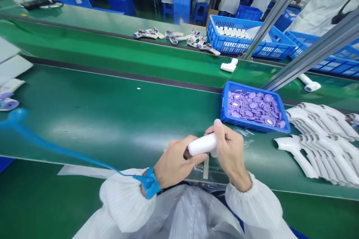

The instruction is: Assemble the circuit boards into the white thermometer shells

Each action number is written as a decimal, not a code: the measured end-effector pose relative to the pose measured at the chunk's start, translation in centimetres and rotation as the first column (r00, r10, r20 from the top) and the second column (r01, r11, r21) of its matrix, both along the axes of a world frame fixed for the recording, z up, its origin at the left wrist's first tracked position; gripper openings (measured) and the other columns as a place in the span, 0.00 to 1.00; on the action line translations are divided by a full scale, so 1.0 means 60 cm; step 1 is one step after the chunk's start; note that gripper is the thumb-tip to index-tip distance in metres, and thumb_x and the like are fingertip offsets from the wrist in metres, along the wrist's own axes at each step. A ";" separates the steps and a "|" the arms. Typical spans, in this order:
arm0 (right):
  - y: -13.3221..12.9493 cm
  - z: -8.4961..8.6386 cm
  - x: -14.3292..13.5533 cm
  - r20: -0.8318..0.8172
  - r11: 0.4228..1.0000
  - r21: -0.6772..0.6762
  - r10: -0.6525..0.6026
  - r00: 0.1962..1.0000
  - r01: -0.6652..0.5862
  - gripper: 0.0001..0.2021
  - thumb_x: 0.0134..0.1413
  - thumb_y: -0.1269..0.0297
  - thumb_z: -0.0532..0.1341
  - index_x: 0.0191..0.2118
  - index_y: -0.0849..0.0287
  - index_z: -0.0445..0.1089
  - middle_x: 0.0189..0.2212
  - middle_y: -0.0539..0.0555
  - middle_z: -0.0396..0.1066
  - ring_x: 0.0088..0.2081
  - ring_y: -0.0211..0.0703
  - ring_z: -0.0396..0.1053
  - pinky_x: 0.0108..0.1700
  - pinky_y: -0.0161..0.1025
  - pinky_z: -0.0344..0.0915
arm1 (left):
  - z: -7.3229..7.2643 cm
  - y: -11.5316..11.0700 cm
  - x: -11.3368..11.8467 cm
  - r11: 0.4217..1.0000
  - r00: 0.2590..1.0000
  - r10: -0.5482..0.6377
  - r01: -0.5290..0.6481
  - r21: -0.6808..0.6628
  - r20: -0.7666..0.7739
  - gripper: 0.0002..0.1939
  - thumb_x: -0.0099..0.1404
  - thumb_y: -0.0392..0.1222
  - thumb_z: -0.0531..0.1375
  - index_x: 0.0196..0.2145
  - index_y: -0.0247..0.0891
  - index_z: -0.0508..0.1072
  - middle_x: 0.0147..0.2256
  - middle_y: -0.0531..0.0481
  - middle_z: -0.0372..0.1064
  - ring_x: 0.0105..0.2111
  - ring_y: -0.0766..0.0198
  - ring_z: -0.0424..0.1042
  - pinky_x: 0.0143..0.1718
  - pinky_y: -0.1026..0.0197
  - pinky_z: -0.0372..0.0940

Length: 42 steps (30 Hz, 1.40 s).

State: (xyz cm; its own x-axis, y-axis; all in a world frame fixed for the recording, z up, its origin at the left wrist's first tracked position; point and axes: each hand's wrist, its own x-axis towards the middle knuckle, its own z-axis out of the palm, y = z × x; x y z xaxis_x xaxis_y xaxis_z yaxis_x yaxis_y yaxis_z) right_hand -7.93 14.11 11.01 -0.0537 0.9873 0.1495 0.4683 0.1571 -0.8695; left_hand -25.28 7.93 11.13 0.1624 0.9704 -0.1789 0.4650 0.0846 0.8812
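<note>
Just above the bench's front edge, a smooth white plastic housing [202, 144] is held between my two hands, its rounded end toward the left. My left hand [176, 162] is closed round that end, with a blue wrist strap at its cuff. The far end is gripped by my right hand [230, 151], thumb pointing up; its fingers hide part of the housing. Beyond my right hand stands a blue tray [255, 125] full of small purple oval parts [249, 106]. Stacked white gun-shaped housings [322, 149] lie to the right of it.
A blue coiled cord [64, 151] runs left from my wrist. On the raised ledge are several partly assembled devices [174, 37] and a blue basket [224, 44] of white parts. A metal post [294, 26] slants across the right. People in white coats are beyond.
</note>
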 end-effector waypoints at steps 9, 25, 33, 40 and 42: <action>0.224 -0.009 0.170 0.678 0.976 0.101 0.074 0.731 -0.193 0.12 0.59 0.68 0.60 0.47 0.61 0.76 0.46 0.59 0.75 0.45 0.48 0.72 0.51 0.42 0.64 | -0.012 0.059 -0.021 0.915 0.666 -0.066 0.338 0.221 -0.743 0.11 0.67 0.40 0.57 0.45 0.35 0.73 0.41 0.40 0.74 0.41 0.47 0.71 0.40 0.50 0.61; 0.277 -0.021 0.123 0.721 0.937 -0.039 0.268 0.639 -0.348 0.12 0.61 0.63 0.62 0.47 0.61 0.76 0.42 0.56 0.78 0.43 0.42 0.73 0.47 0.36 0.64 | 0.003 0.041 -0.018 0.958 0.980 0.125 -0.079 -0.275 0.156 0.20 0.68 0.60 0.53 0.42 0.39 0.68 0.36 0.50 0.71 0.33 0.61 0.71 0.32 0.61 0.65; 0.297 -0.021 0.111 0.759 0.967 -0.084 0.219 0.613 -0.242 0.08 0.61 0.70 0.60 0.39 0.63 0.78 0.35 0.58 0.78 0.39 0.44 0.74 0.43 0.36 0.63 | -0.006 0.031 -0.001 0.949 0.968 0.177 -0.120 -0.291 0.178 0.22 0.68 0.61 0.53 0.39 0.38 0.69 0.34 0.50 0.71 0.31 0.63 0.69 0.29 0.63 0.64; 0.290 -0.025 0.092 0.795 0.965 -0.054 0.198 0.574 -0.258 0.07 0.60 0.72 0.60 0.41 0.65 0.76 0.42 0.66 0.75 0.46 0.49 0.70 0.50 0.40 0.61 | -0.006 0.043 0.015 0.963 0.976 0.129 -0.082 -0.256 0.176 0.20 0.67 0.59 0.55 0.40 0.38 0.69 0.34 0.51 0.71 0.31 0.63 0.69 0.31 0.62 0.65; 0.289 -0.016 0.083 0.793 0.964 -0.045 0.195 0.577 -0.264 0.09 0.57 0.77 0.60 0.42 0.67 0.75 0.41 0.68 0.75 0.45 0.48 0.70 0.50 0.40 0.61 | -0.007 0.046 0.020 0.975 0.986 0.081 -0.049 -0.216 0.146 0.19 0.68 0.59 0.54 0.38 0.38 0.69 0.33 0.51 0.71 0.31 0.63 0.69 0.31 0.63 0.63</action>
State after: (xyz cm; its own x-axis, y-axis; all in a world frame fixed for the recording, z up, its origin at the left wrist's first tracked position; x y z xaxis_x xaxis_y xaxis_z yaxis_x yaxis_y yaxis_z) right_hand -2.95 31.43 10.04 -0.4068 0.9135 0.0034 0.9010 0.4018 -0.1635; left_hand -24.07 10.67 10.72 0.1414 0.9229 -0.3582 0.3138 0.3014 0.9004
